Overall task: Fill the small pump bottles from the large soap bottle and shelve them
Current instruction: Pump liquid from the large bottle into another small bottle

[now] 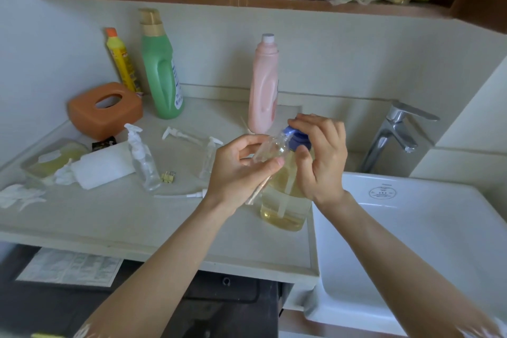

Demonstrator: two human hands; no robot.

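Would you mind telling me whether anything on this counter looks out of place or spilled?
No spill shows. Two white pump heads lie loose on the pale counter, off their bottles, and a small yellow binder clip sits among the soap things, beside a clear pump bottle.

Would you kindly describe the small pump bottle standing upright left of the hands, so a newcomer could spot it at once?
Start at the orange tissue box on the counter's left. Just right of and nearer than it stands a clear pump bottle, beside a folded white cloth. Unlike the loose pump heads lying nearby, it is upright with its white pump fitted.
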